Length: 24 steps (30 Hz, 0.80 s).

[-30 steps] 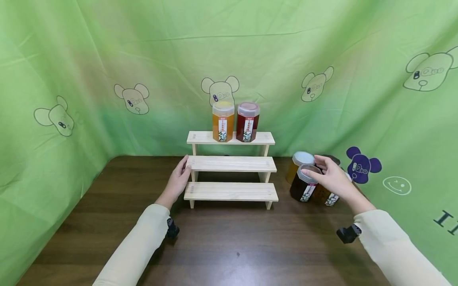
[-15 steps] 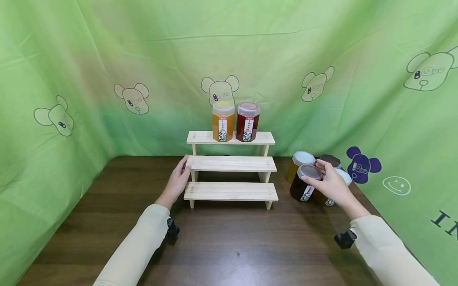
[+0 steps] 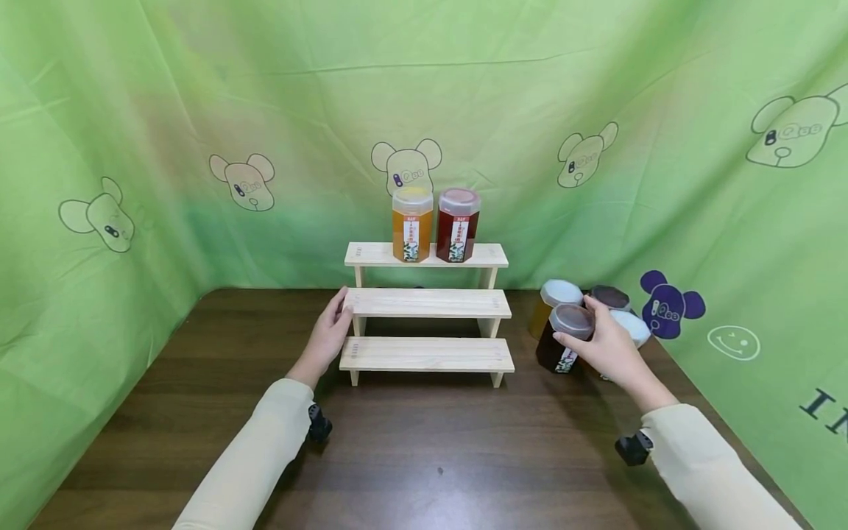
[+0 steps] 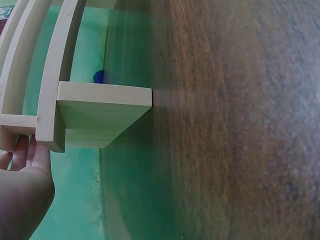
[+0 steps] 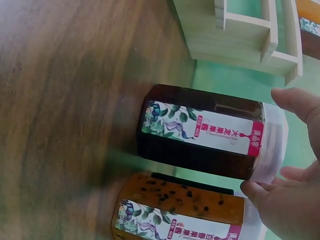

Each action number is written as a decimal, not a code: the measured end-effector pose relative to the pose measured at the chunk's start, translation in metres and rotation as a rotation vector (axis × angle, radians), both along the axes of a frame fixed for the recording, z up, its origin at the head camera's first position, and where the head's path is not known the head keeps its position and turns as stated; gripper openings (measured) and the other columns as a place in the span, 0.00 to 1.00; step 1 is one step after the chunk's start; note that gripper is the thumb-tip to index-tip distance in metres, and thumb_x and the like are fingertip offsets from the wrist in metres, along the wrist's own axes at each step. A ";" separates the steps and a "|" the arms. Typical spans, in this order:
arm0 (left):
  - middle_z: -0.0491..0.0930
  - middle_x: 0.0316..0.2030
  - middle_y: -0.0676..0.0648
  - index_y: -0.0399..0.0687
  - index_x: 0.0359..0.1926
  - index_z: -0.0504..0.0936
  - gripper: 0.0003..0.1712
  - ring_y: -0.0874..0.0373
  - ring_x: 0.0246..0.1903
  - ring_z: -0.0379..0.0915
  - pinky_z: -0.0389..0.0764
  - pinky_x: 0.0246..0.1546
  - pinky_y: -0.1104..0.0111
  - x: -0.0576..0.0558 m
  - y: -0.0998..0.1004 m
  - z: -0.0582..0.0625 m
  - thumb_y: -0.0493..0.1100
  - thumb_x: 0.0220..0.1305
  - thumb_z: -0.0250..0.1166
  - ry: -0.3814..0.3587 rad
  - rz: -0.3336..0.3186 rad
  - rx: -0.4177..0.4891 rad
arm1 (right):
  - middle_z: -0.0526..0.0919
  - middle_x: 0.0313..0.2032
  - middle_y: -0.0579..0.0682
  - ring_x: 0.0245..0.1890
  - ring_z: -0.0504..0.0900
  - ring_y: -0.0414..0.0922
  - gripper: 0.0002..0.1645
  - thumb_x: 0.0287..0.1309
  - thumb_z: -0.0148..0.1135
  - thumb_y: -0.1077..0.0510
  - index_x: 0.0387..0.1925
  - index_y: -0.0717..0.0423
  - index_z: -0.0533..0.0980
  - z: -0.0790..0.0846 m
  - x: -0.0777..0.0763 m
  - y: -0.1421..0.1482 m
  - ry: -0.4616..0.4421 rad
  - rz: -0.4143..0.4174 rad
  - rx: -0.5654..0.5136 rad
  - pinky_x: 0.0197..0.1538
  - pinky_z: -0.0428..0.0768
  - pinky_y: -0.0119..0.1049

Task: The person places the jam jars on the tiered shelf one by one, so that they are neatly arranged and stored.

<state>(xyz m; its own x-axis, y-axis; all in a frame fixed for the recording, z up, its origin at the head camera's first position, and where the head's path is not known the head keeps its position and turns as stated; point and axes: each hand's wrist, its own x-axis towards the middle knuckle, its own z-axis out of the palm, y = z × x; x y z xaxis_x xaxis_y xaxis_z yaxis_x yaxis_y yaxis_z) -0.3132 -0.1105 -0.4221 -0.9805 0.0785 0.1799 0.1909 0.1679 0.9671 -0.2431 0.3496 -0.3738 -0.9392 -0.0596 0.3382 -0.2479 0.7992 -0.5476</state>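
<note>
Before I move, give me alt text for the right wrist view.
Right hand spans the pale lid of a dark labeled jar, shown sideways. An amber, dark-specked jar appears just below; a wooden stand enters upper right, brown tabletop fills the left.

Green curtain (image 3: 424,96) behind brown table (image 3: 424,449)

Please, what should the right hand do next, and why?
Probably lift the front dark jar straight up with the right hand: the thumb and fingers are around its lid, and an amber jar stands close beside it, so sideways movement might knock that.
</note>
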 end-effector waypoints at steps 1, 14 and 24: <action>0.55 0.75 0.37 0.43 0.79 0.52 0.32 0.47 0.73 0.52 0.57 0.72 0.57 0.000 0.000 0.000 0.42 0.80 0.46 0.001 -0.001 0.003 | 0.62 0.63 0.82 0.60 0.67 0.75 0.58 0.58 0.73 0.52 0.72 0.79 0.48 -0.002 0.000 0.000 0.006 0.000 0.000 0.59 0.67 0.69; 0.55 0.75 0.37 0.42 0.79 0.51 0.32 0.47 0.73 0.52 0.57 0.72 0.56 0.000 -0.001 -0.001 0.42 0.80 0.47 0.004 0.000 0.005 | 0.58 0.65 0.83 0.62 0.61 0.78 0.64 0.61 0.70 0.45 0.75 0.75 0.39 -0.024 0.004 0.001 -0.122 -0.108 -0.015 0.62 0.62 0.73; 0.55 0.75 0.37 0.42 0.79 0.52 0.31 0.47 0.73 0.52 0.56 0.73 0.57 0.001 0.001 -0.001 0.42 0.81 0.46 0.011 0.002 0.001 | 0.66 0.61 0.79 0.62 0.65 0.74 0.54 0.61 0.69 0.50 0.70 0.77 0.49 -0.039 0.002 0.004 -0.231 -0.053 -0.144 0.65 0.64 0.66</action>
<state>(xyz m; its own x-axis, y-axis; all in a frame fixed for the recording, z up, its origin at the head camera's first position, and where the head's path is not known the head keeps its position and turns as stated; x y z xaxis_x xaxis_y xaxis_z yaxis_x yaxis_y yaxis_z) -0.3122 -0.1100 -0.4232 -0.9787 0.0767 0.1904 0.2008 0.1671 0.9653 -0.2410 0.3541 -0.4131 -0.9930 0.0250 0.1157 -0.0628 0.7177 -0.6936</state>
